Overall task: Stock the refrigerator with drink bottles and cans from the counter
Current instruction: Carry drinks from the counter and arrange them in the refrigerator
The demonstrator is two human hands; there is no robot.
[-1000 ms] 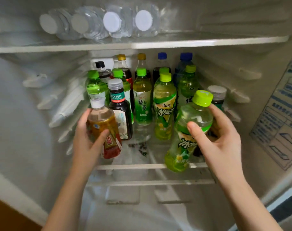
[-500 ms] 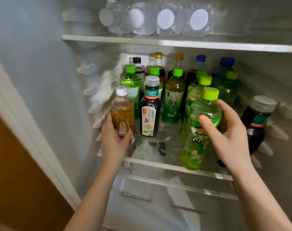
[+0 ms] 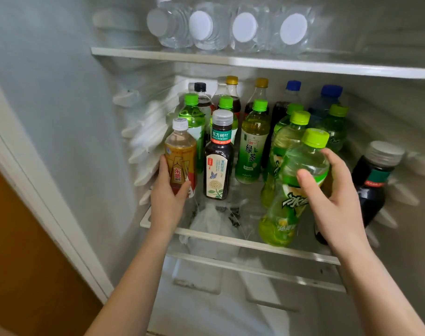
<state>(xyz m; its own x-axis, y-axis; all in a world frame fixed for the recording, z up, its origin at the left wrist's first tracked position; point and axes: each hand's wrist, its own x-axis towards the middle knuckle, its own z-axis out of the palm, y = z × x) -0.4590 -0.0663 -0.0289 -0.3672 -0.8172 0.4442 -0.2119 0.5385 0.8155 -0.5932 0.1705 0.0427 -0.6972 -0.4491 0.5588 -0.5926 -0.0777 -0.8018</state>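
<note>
Both hands are inside the open refrigerator, and I'd judge this to be the placing step of one round of stocking. The left grip [image 3: 169,192] is wrapped round the lower body of a small amber bottle [image 3: 181,154], thumb across the label. That bottle stands upright at the front left of the glass shelf [image 3: 214,235], just beside a dark tea bottle [image 3: 218,166]. It looks set down, though the hand hides its base.

The right grip [image 3: 337,197] is curled round the shoulder of a green bottle [image 3: 303,161], which leans with its cap to the right and its base low over the shelf's front edge (whether it touches the glass I cannot tell). A dark bottle [image 3: 374,180] stands close on its right and more green bottles crowd behind.

The next move, as I see it, calls for tipping the green bottle upright in that narrow front gap without knocking its neighbours. Then both hands can let go and return to the tabletop for more.
</note>
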